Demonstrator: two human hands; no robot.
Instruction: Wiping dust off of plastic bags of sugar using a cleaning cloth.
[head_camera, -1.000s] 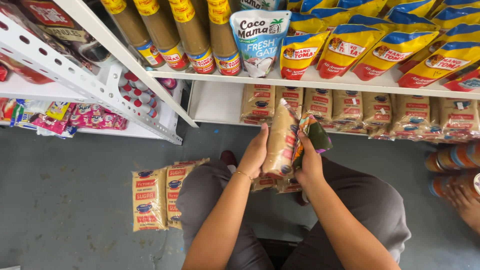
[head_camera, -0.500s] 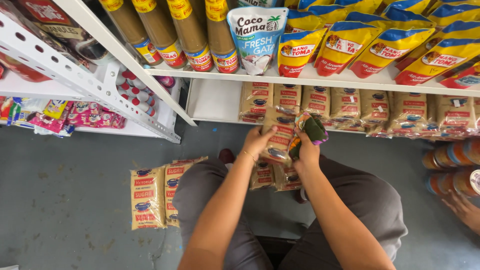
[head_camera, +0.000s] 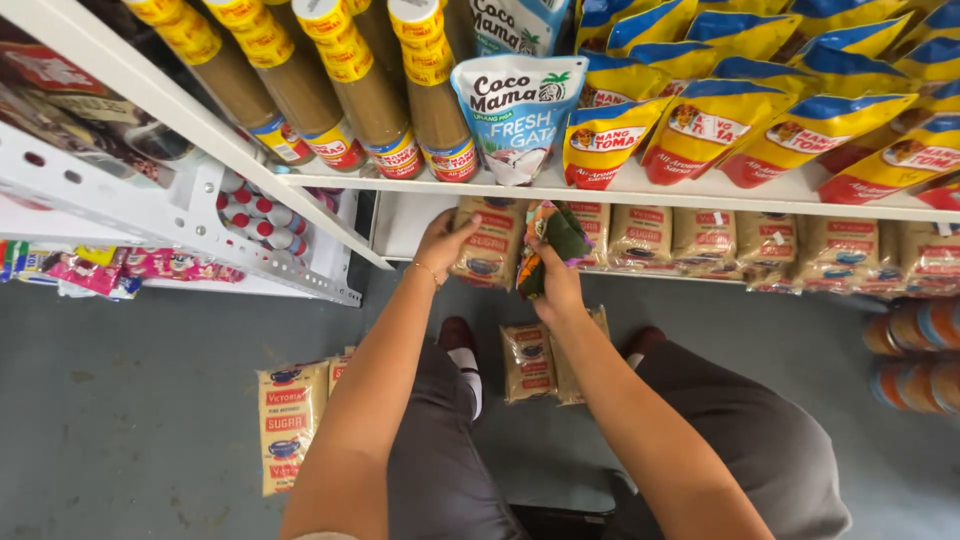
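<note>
A: Head view. Left hand (head_camera: 443, 240) grips a tan plastic sugar bag (head_camera: 489, 240), pressing it into the lower white shelf (head_camera: 405, 222) row. Right hand (head_camera: 556, 285) is closed on a multicoloured cloth (head_camera: 552, 245).

B: Left over?

A: Several bags (head_camera: 545, 360) on the grey floor (head_camera: 120, 400), between the feet and off left.

I see sugar bags (head_camera: 640, 236) in a row on the lower shelf (head_camera: 400, 225), pouches (head_camera: 700, 130) right of bottles (head_camera: 375, 95) above, more bags (head_camera: 285, 420) on the floor (head_camera: 130, 420) left.
</note>
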